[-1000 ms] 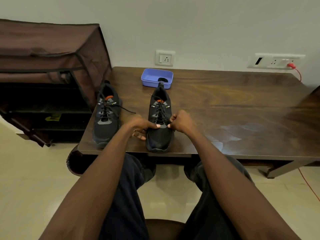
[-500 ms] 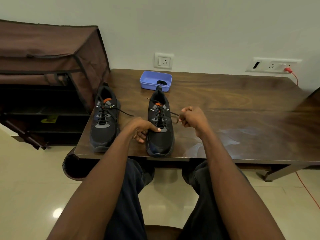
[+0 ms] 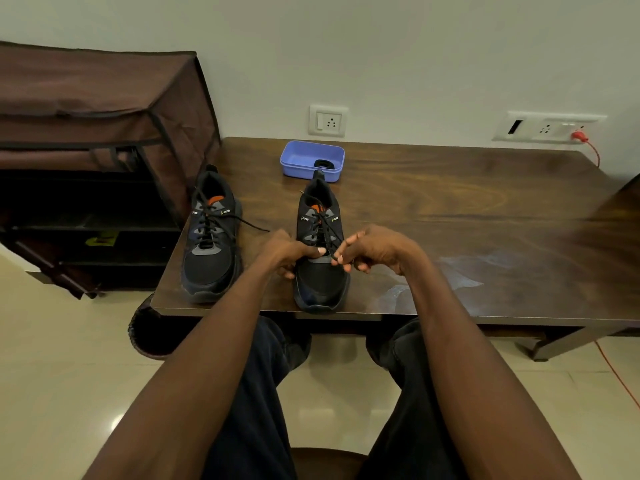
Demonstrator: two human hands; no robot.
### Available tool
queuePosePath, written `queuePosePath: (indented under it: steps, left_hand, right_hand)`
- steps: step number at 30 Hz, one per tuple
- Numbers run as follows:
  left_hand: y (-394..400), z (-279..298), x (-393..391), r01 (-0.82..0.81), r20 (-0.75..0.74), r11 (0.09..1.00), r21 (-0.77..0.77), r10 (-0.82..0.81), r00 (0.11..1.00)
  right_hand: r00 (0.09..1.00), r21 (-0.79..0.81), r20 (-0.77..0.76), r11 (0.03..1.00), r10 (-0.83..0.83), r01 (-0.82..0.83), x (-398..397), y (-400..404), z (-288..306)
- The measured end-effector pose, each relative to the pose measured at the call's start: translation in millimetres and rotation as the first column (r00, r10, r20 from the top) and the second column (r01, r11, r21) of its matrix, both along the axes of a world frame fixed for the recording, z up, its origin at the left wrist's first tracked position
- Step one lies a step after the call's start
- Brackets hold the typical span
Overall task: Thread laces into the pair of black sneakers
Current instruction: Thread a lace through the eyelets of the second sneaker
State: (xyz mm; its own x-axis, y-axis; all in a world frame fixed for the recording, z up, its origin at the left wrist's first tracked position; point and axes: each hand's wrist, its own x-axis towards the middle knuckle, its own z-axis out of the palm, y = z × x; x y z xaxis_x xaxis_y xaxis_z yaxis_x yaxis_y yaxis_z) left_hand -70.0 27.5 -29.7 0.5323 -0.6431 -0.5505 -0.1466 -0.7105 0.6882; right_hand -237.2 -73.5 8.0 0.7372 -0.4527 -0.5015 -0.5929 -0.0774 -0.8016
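I am judging the left shoe (image 3: 211, 237) on the worktop (image 3: 450, 216) already laced, while my left hand (image 3: 287, 251) is steadying the right shoe (image 3: 320, 268) and my right hand (image 3: 372, 251) is pinching its lace (image 3: 329, 233), lower eyelets seemingly unfinished

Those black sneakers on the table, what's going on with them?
A seated person is lacing them. The left hand grips the right sneaker near its lower eyelets, while the right hand pinches its black lace. The left sneaker stands beside it, laces through its eyelets and one end trailing on the wooden table. A blue tray sits behind.
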Motion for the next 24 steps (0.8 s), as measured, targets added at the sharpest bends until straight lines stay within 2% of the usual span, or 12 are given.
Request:
queuePosePath:
  steps: [3, 6, 11, 14, 16, 18, 21, 22, 23, 24]
  left_hand:
    - [0.1, 0.7, -0.2, -0.028, -0.007, 1.000, -0.008, 0.028, 1.000]
    - [0.5, 0.6, 1.3, -0.038, -0.005, 0.999, -0.016, 0.038, 0.999]
    - [2.4, 2.6, 3.2, -0.080, -0.081, 0.996, -0.043, 0.076, 0.994]
    - [0.5, 6.9, 9.7, -0.268, -0.211, 0.932, -0.244, 0.219, 0.953]
    - [-1.2, 11.4, 7.7, -0.337, -0.276, 0.874, -0.349, 0.248, 0.929]
    - [-4.2, 13.7, 0.6, -0.268, -0.253, 0.892, -0.363, 0.182, 0.950]
    - [-11.6, 10.2, -6.3, -0.129, -0.117, 0.943, -0.306, 0.097, 0.988]
    - [-14.6, 9.2, -6.3, -0.110, -0.087, 0.950, -0.294, 0.088, 0.992]
    - [-16.3, 7.6, -4.9, -0.107, -0.078, 0.952, -0.288, 0.088, 0.993]
    - [-16.9, 6.7, -3.4, -0.117, -0.088, 0.951, -0.286, 0.095, 0.992]
  right_hand:
    - [0.975, 0.059, -0.055, 0.975, 0.215, -0.212, -0.7, 7.5, 4.4]
    - [0.895, 0.162, -0.110, 0.896, 0.433, -0.414, -2.5, 13.3, 4.7]
    - [0.784, 0.278, -0.185, 0.797, 0.592, -0.536, -4.1, 14.9, -1.1]
    - [0.780, 0.254, -0.210, 0.803, 0.590, -0.539, -3.4, 13.8, -6.4]
    - [0.784, 0.240, -0.206, 0.807, 0.586, -0.540, -0.5, 14.9, -7.4]
    - [0.775, 0.238, -0.185, 0.792, 0.605, -0.562, 5.3, 19.2, -6.1]
    - [0.753, 0.231, -0.163, 0.767, 0.637, -0.598, 12.5, 23.3, 1.1]
    - [0.779, 0.192, -0.165, 0.794, 0.606, -0.577, 13.3, 20.0, 3.2]
    - [0.842, 0.108, -0.156, 0.856, 0.516, -0.505, 14.5, 15.5, 5.3]
    - [0.927, -0.017, -0.122, 0.933, 0.354, -0.358, 17.3, 7.6, 3.4]
